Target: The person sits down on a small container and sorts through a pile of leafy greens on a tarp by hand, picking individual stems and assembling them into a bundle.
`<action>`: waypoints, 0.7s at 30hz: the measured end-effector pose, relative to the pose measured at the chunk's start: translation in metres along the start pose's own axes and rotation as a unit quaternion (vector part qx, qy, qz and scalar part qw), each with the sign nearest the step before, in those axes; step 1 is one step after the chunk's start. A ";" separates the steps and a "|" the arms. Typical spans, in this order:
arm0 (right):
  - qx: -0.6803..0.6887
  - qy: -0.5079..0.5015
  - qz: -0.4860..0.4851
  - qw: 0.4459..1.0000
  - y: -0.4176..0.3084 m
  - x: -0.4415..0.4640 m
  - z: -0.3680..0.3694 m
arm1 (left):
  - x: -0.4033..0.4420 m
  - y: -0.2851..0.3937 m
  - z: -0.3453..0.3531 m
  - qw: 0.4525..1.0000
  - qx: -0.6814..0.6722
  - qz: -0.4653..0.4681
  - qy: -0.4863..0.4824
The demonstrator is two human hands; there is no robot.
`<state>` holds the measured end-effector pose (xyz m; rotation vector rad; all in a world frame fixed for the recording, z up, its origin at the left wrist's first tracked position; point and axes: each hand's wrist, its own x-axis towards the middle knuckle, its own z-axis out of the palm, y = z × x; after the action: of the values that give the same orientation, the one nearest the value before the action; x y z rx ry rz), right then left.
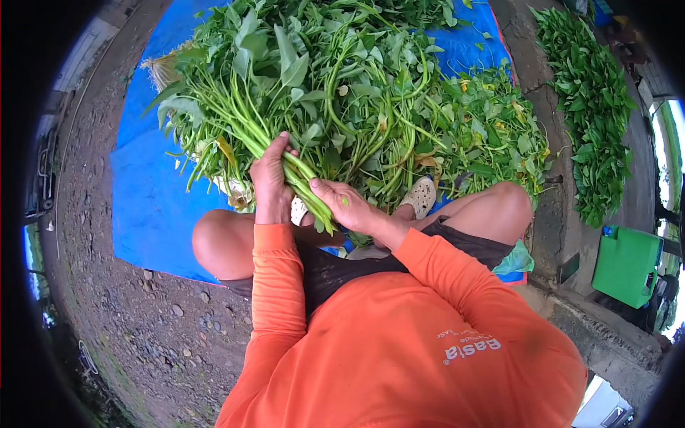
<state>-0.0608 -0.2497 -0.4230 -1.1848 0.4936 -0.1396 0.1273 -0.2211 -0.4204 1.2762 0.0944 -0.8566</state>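
Observation:
A bunch of long green stems (246, 128) with leaves at its far end slants across in front of my knees. My left hand (270, 175) is wrapped round the middle of the stems. Nearer their cut ends, my right hand (344, 205) closes on the same bunch, its thumb on top. Beyond both hands a large heap of leafy greens (371, 93) lies on a blue tarp (146, 214). Some yellow leaves show among the looser greens (492, 128) on the right of the heap.
A long row of leafy greens (585, 114) lies on the ledge at the right. Below it stands a green container (626, 266). Gravelly ground (178, 328) borders the tarp on the left. My speckled shoes (422, 196) rest by the heap.

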 end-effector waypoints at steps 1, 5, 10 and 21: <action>-0.018 -0.020 0.010 1.000 -0.003 0.003 -0.010 | -0.003 0.005 -0.001 1.000 0.006 -0.002 0.007; -0.032 0.312 0.053 0.948 0.018 0.039 -0.093 | -0.009 0.024 -0.002 0.999 0.052 0.004 0.009; -0.239 0.552 0.132 0.788 0.067 0.074 -0.173 | -0.013 0.026 0.008 0.996 0.030 -0.089 0.011; -0.223 0.564 -0.054 0.793 0.017 0.047 -0.179 | 0.011 -0.016 -0.003 0.987 0.147 0.062 0.018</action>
<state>-0.1001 -0.4122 -0.5034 -1.5131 1.5803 -0.9070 0.1260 -0.2249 -0.4397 1.5571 -0.0872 -0.7584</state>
